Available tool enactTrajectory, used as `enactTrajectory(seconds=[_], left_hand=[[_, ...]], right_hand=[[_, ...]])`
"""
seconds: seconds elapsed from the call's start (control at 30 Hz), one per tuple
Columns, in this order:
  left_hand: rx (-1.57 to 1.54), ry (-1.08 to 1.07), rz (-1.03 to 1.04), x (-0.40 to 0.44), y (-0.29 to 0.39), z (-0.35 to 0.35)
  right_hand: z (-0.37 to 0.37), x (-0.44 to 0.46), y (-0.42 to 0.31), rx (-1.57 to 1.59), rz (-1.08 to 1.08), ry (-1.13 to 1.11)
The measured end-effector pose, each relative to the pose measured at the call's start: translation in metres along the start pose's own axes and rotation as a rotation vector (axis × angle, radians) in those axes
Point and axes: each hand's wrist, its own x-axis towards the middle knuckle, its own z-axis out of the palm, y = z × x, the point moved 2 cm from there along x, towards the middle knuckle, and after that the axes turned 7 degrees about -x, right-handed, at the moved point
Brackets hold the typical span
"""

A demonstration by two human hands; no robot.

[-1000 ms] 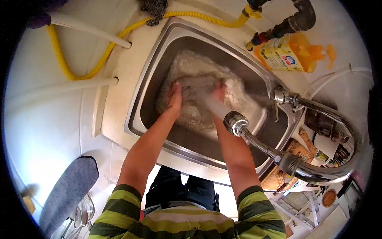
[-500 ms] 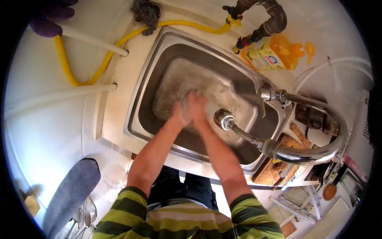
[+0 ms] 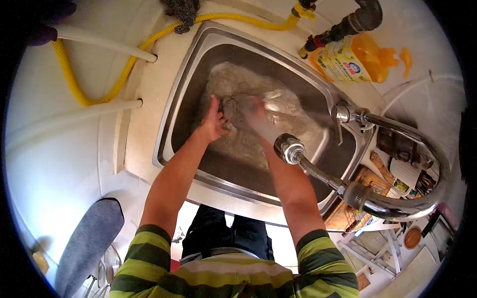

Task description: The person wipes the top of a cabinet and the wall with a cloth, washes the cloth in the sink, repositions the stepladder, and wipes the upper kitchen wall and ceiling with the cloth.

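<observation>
Apparently I'm rinsing: left hand (image 3: 212, 125) loosely open, right hand (image 3: 258, 110) blurred, grip unclear; next needs round chrome nozzle (image 3: 289, 148), four o'clock.

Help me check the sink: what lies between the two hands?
Churning water lies between the left hand and the blurred right hand in the head view; anything beneath is hidden.

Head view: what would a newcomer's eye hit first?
Probably the steel sink mid-frame, the left hand and blurred right hand inside it, water spraying from the chrome faucet that curves in from the right. Next, the bright yellow hose at upper left and the orange bottle by the sink's far right side.
</observation>
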Motion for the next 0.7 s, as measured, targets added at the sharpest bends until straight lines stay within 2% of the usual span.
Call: enactTrajectory(seconds=[0.03, 0.07, 0.1, 0.17, 0.2, 0.23, 0.27, 0.3, 0.33, 0.37, 0.4, 0.43, 0.47, 0.5, 0.53, 0.57, 0.6, 0.63, 0.67, 0.7], left_hand=[[-0.165, -0.048, -0.088, 0.005, 0.0, 0.006], [-0.328, -0.099, -0.175, 0.01, 0.0, 0.014], [-0.327, -0.111, -0.171, 0.019, -0.003, 0.01], [-0.553, -0.276, -0.237, 0.035, -0.008, -0.013], [-0.224, -0.493, 0.099, 0.022, -0.009, -0.017], [-0.222, -0.498, 0.097, 0.012, -0.019, -0.016], [-0.243, -0.511, 0.224, 0.004, -0.024, -0.013], [-0.265, -0.524, 0.352, -0.002, -0.028, -0.009], [-0.285, -0.535, 0.479, -0.006, -0.029, -0.004], [-0.28, -0.538, 0.478, -0.005, -0.03, 0.005], [-0.402, -0.264, 0.217, 0.001, -0.037, 0.012], [-0.514, 0.018, -0.049, 0.002, -0.049, 0.015], [-0.51, 0.021, -0.057, -0.013, -0.047, 0.024], [-0.337, 0.037, 0.039, -0.04, -0.032, 0.036], [-0.158, 0.051, 0.133, -0.058, -0.023, 0.043], [-0.147, 0.047, 0.128, -0.063, -0.021, 0.037], [0.036, -0.088, 0.364, -0.066, -0.012, 0.028], [0.215, -0.218, 0.593, -0.072, -0.007, 0.022], [0.217, -0.21, 0.584, -0.079, -0.006, 0.021], [0.411, -0.206, 0.742, -0.088, 0.002, 0.024]], right_hand=[[0.023, 0.008, 0.018, 0.251, -0.175, -0.179], [0.032, 0.003, -0.004, 0.27, -0.104, -0.087], [0.034, -0.008, -0.036, 0.29, -0.036, 0.005], [0.001, -0.059, -0.108, 0.439, -0.009, -0.058], [-0.011, -0.078, -0.128, 0.437, -0.01, -0.053], [-0.021, -0.097, -0.145, 0.28, -0.105, -0.092], [-0.025, -0.105, -0.154, 0.124, -0.2, -0.13], [-0.025, -0.106, -0.153, 0.124, -0.201, -0.122], [-0.021, -0.105, -0.146, 0.039, -0.089, -0.034], [-0.018, -0.105, -0.136, -0.044, 0.026, 0.053], [-0.02, -0.097, -0.121, -0.001, 0.128, 0.145], [-0.005, -0.082, -0.076, -0.141, 0.213, 0.096], [0.012, -0.071, -0.018, -0.282, 0.301, 0.047], [0.018, -0.067, 0.028, -0.281, 0.306, 0.046], [0.02, -0.065, 0.065, -0.226, 0.051, 0.122], [0.013, -0.068, 0.083, -0.169, -0.202, 0.202], [-0.007, -0.078, 0.072, -0.165, -0.197, 0.211], [-0.03, -0.1, 0.052, 0.247, 0.12, 0.107], [-0.043, -0.122, 0.044, 0.656, 0.442, -0.007], [-0.032, -0.13, 0.084, 0.758, 0.486, -0.017]])
